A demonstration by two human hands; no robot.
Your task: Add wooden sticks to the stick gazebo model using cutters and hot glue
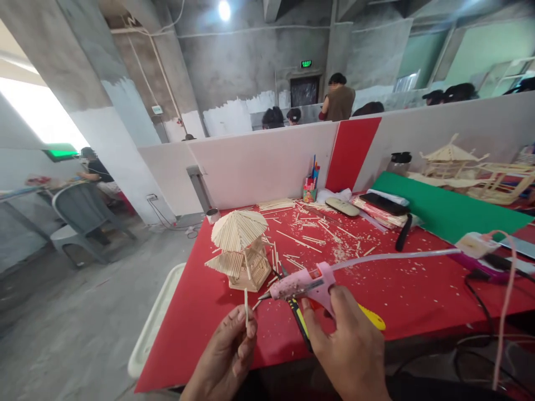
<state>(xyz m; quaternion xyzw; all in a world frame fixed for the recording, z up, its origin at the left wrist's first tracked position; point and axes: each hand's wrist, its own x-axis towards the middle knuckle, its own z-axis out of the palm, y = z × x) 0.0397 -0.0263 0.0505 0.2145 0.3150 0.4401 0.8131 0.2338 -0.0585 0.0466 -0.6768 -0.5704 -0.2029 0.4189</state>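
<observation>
My left hand [228,353] pinches a thin wooden stick [246,306] upright near the front edge of the red table [401,295]. My right hand [351,348] grips a pink glue gun [303,283], whose nozzle points left and nearly touches the stick. A long glue rod [397,257] sticks out of the back of the gun to the right. Just behind the hands stands a small pavilion model [240,248] made of sticks, with a two-tier roof.
Yellow-handled pliers [301,317] lie under the gun. Loose sticks [309,236] and chips litter the table. A pen cup [310,186], a phone [384,204], a green mat [451,211] and larger stick models [468,167] sit farther back. People sit beyond the white partition [267,161].
</observation>
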